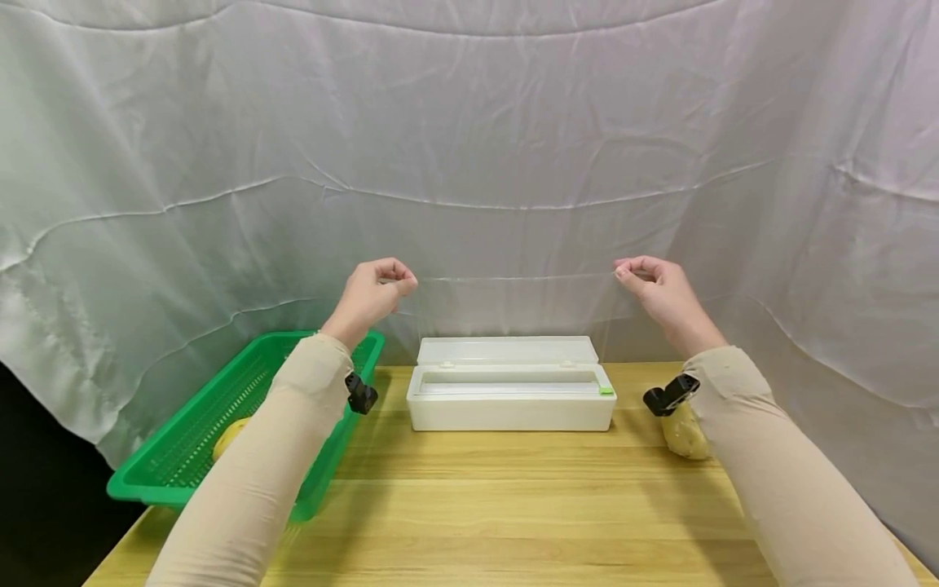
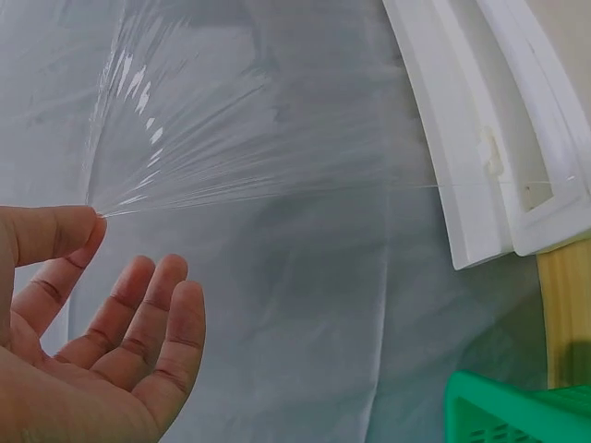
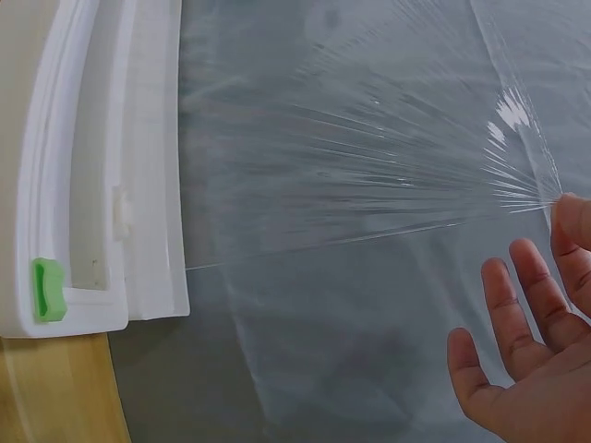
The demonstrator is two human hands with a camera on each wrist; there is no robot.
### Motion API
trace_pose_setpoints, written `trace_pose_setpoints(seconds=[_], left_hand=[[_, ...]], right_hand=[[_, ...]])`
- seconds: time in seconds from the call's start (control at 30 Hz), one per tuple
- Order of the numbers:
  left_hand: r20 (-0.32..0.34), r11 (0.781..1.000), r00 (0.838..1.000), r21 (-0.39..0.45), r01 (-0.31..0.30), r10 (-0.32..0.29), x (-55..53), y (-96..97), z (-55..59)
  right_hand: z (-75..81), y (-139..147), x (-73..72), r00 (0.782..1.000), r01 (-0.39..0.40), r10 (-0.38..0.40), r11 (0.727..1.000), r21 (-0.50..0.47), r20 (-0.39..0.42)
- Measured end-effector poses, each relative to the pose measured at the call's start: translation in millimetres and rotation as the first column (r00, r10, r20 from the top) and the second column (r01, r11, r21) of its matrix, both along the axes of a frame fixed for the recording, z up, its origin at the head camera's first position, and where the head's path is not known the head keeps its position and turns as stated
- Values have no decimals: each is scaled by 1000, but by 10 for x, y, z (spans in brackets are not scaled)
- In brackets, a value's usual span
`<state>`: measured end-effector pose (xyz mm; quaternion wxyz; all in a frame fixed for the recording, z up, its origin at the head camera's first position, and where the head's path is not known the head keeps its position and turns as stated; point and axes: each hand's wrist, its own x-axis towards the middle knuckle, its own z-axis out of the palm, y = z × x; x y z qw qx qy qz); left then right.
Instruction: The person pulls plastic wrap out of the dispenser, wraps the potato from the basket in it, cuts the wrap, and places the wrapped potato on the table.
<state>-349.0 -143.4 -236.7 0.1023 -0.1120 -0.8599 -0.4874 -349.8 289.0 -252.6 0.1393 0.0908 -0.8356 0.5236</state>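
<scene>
A sheet of clear plastic wrap (image 2: pixel 212 138) stretches up out of a white wrap dispenser (image 1: pixel 511 414), its top edge taut between both hands. Thumb and forefinger of the left hand (image 1: pixel 372 292) pinch one corner, and the other fingers are spread below it in the left wrist view. The right hand (image 1: pixel 663 295) pinches the opposite corner the same way, with creases fanning out from its fingertips (image 3: pixel 565 205). Both hands are raised above and behind the dispenser. Its lid (image 1: pixel 508 350) is tipped back, and a green slider (image 3: pixel 49 290) sits at its right end.
A green plastic basket (image 1: pixel 125 487) stands at the left, a yellow item (image 1: pixel 229 439) inside it, partly behind the left sleeve. A yellowish, lumpy item (image 1: pixel 685 436) sits on the wooden table (image 1: pixel 513 505), partly behind the right wrist. Grey cloth (image 1: pixel 469 122) hangs behind the table.
</scene>
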Motion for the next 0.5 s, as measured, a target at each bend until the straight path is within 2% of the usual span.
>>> trace_pose_setpoints(seconds=[0.5], left_hand=[[-13,1000,1000,3,1,-1,-13,10,108]], right_hand=[[78,17,-4,999,7,-8,1000,-16,-31]])
